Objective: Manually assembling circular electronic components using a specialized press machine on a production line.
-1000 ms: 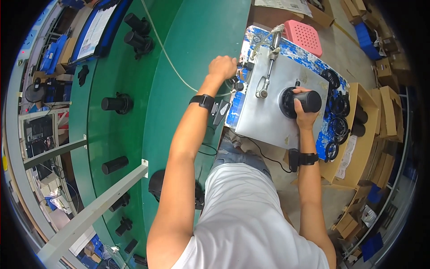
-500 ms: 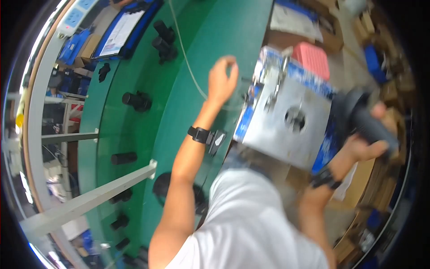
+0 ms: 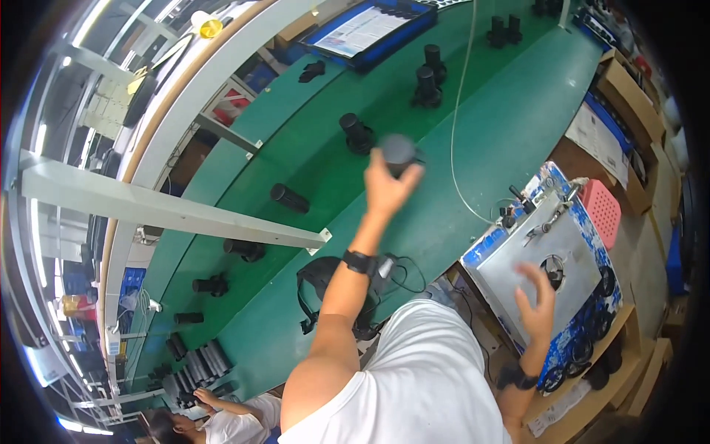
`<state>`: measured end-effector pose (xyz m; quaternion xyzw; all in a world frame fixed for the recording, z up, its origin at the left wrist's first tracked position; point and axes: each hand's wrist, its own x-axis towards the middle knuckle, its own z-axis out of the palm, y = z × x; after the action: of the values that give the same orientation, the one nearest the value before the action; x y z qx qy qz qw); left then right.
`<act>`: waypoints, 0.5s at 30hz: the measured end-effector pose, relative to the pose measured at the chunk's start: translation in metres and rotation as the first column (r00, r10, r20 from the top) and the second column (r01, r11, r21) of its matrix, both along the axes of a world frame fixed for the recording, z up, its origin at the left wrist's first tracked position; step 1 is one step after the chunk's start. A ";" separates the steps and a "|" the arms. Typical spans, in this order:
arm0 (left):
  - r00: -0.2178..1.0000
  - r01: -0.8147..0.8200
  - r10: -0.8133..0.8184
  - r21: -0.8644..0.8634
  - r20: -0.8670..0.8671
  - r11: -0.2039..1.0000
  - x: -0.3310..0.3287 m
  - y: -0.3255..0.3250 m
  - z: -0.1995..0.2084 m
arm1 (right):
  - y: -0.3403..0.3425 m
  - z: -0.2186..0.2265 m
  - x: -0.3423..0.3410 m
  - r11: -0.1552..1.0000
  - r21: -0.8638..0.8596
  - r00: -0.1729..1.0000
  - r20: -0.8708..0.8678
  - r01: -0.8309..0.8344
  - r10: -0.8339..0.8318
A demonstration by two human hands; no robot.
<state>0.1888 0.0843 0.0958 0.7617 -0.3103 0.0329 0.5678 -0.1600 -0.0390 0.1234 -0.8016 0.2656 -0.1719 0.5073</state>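
My left hand [image 3: 388, 189] reaches over the green bench and is closed round a black cylindrical part [image 3: 399, 150], smeared by motion. Just beyond it stands another black cylinder with a flanged base [image 3: 356, 135], upright on the darker green strip. My right hand [image 3: 536, 307] hangs over the near part of the metal plate [image 3: 510, 274], fingers spread and holding nothing. A round hole [image 3: 553, 271] is in that plate, with a metal clamp [image 3: 549, 222] beside it.
More black cylinders [image 3: 427, 87] stand along the green strip. A white post [image 3: 177, 214] crosses at the left; a thin cable [image 3: 456, 133] hangs over the bench. A pink basket [image 3: 600, 211] sits beyond the plate, black rings [image 3: 580, 348] beside it. A co-worker [image 3: 237, 414] is at lower left.
The black cylindrical part was in my right hand at the right; now one is in my left hand over the bench. My right hand is empty above the plate. The view has turned left.
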 end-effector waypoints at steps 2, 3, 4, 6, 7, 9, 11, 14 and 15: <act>0.960 -0.279 0.278 -0.016 -0.045 0.960 0.059 0.018 -0.042 | 0.015 -0.023 -0.052 0.989 0.138 0.996 -0.068 0.062 -0.053; 0.936 -0.328 0.318 -0.048 -0.153 0.943 0.087 0.031 -0.062 | 0.029 -0.035 -0.074 0.975 0.177 0.989 -0.082 0.133 -0.120; 0.883 -0.434 0.434 0.040 -0.179 0.900 0.115 0.051 -0.083 | 0.044 -0.047 -0.092 0.972 0.185 0.989 -0.075 0.142 -0.130; 0.804 -0.539 0.572 0.204 -0.161 0.817 0.167 0.096 -0.125 | 0.075 -0.078 -0.129 0.761 0.498 0.908 -0.186 0.416 -0.375; 0.800 -0.540 0.587 0.276 -0.128 0.796 0.189 0.114 -0.142 | 0.089 -0.104 -0.151 0.734 0.512 0.892 -0.192 0.446 -0.409; 0.804 -0.526 0.582 0.309 -0.123 0.792 0.191 0.091 -0.150 | 0.138 -0.179 -0.205 0.594 0.530 0.796 -0.375 0.605 -0.476; 0.865 -0.428 0.490 0.344 -0.113 0.836 0.222 0.113 -0.152 | 0.195 -0.254 -0.245 0.698 0.455 0.823 -0.430 0.553 -0.372; 0.931 -0.347 0.360 0.423 0.051 0.837 0.226 0.091 -0.137 | 0.272 -0.288 -0.238 0.629 0.212 0.489 -0.817 0.748 -0.307; 0.975 -0.200 0.222 0.461 0.007 0.865 0.243 0.095 -0.132 | 0.285 -0.296 -0.237 0.625 0.325 0.473 -0.877 0.710 -0.081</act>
<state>0.4314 0.1797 -0.0365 0.9040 -0.2110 0.0029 0.3719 -0.3974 0.2464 -0.1728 -0.4586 0.6975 0.1892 0.5171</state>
